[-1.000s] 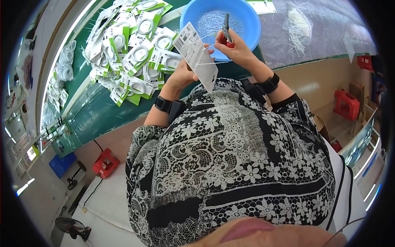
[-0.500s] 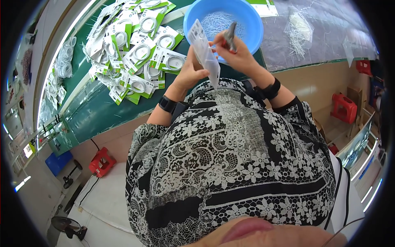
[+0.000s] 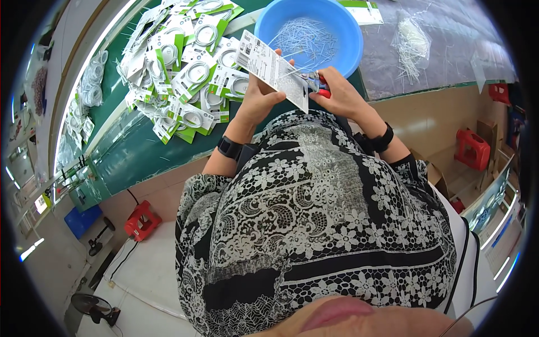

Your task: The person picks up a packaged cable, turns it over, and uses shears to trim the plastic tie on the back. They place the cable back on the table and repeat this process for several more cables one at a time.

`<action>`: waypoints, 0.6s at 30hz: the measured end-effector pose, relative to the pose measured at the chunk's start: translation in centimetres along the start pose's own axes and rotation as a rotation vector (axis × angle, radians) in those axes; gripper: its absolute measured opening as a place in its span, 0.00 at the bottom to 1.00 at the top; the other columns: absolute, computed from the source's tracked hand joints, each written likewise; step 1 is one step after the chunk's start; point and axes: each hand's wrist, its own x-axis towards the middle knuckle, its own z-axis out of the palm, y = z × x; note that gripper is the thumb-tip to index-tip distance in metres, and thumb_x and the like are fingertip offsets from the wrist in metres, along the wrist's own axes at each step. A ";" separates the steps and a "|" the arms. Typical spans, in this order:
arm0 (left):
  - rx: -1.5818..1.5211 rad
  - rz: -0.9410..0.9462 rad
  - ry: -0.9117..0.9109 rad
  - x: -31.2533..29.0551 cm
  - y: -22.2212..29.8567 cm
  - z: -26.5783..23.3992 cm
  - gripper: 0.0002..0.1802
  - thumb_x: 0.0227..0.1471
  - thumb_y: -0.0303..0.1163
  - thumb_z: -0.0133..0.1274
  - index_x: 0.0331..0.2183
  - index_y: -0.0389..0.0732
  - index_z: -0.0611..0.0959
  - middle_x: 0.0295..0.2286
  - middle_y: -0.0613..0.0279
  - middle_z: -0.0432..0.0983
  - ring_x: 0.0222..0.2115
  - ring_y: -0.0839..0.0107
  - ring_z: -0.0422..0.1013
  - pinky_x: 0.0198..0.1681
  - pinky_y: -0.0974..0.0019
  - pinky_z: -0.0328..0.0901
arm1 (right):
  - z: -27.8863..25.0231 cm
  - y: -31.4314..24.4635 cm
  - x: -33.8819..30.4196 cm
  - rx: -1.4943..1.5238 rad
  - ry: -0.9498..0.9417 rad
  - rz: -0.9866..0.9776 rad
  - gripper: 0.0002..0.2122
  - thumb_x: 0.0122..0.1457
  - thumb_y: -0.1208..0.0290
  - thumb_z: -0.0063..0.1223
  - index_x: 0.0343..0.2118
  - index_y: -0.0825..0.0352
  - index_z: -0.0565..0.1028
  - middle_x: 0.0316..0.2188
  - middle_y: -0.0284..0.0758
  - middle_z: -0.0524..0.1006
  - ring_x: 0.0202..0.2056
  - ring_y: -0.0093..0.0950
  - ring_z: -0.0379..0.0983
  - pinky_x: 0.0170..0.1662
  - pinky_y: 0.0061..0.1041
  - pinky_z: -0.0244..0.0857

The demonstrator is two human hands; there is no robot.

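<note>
My left hand (image 3: pixel 258 105) holds a white backing card (image 3: pixel 268 68) up in front of me, its printed face towards me. The thumb lies near its lower edge; fingertips show behind the far edge. Thin white cable ties (image 3: pixel 289 71) stick out from the card's right edge. My right hand (image 3: pixel 345 95) is closed around cutting pliers (image 3: pixel 322 90) with red and blue handles. Their jaws point left, at the card's right edge by a tie; whether they touch it I cannot tell. Behind the hands stands a blue basin (image 3: pixel 356 35) with many loose white strips (image 3: pixel 306 42) inside.
Left of the basin, carded white cables (image 3: pixel 196 73) lie heaped on the green table (image 3: pixel 151 157). A clear bag of white ties (image 3: pixel 412 42) rests at the right on a plastic-covered surface. Red stools (image 3: pixel 142 220) and a black fan (image 3: pixel 92 306) stand lower down.
The card has turned from nearly edge-on to show its printed face. My right hand has moved down and right, and the pliers have swung from pointing up to pointing at the card's edge.
</note>
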 end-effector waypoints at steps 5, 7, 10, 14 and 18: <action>0.018 -0.037 0.025 0.1 -1.1 -0.8 0.54 0.37 0.19 0.62 0.60 0.42 0.47 0.58 0.56 0.50 0.59 0.54 0.54 0.57 0.50 0.59 | 0.1 0.4 0.4 0.033 -0.036 0.030 0.21 0.50 0.66 0.60 0.43 0.72 0.68 0.35 0.43 0.69 0.38 0.38 0.67 0.43 0.32 0.62; 0.085 -0.070 -0.004 0.0 -1.2 -0.8 0.54 0.37 0.18 0.62 0.60 0.42 0.48 0.58 0.56 0.50 0.58 0.55 0.55 0.57 0.51 0.59 | 0.2 0.5 0.4 0.050 -0.039 0.041 0.21 0.49 0.65 0.60 0.42 0.72 0.68 0.34 0.44 0.70 0.39 0.39 0.67 0.43 0.33 0.62; 0.101 -0.070 0.000 -0.2 -1.3 -0.2 0.53 0.37 0.18 0.61 0.59 0.42 0.48 0.57 0.55 0.51 0.57 0.56 0.56 0.56 0.52 0.59 | 0.5 0.6 0.6 0.010 -0.018 0.007 0.21 0.49 0.65 0.60 0.42 0.73 0.69 0.35 0.44 0.70 0.39 0.40 0.67 0.43 0.33 0.62; 0.067 -0.051 0.044 -0.2 -1.9 0.5 0.51 0.38 0.18 0.61 0.59 0.42 0.49 0.56 0.55 0.52 0.56 0.58 0.58 0.56 0.54 0.60 | 0.5 0.7 0.6 -0.014 -0.024 0.053 0.20 0.50 0.63 0.60 0.40 0.73 0.69 0.34 0.46 0.71 0.38 0.41 0.68 0.43 0.34 0.62; 0.064 -0.104 0.068 0.0 -3.0 -0.1 0.50 0.40 0.19 0.61 0.59 0.42 0.50 0.55 0.55 0.53 0.54 0.60 0.59 0.55 0.56 0.61 | 0.6 2.0 0.4 -0.013 -0.160 0.059 0.20 0.53 0.62 0.56 0.40 0.73 0.67 0.31 0.48 0.72 0.34 0.44 0.69 0.38 0.35 0.63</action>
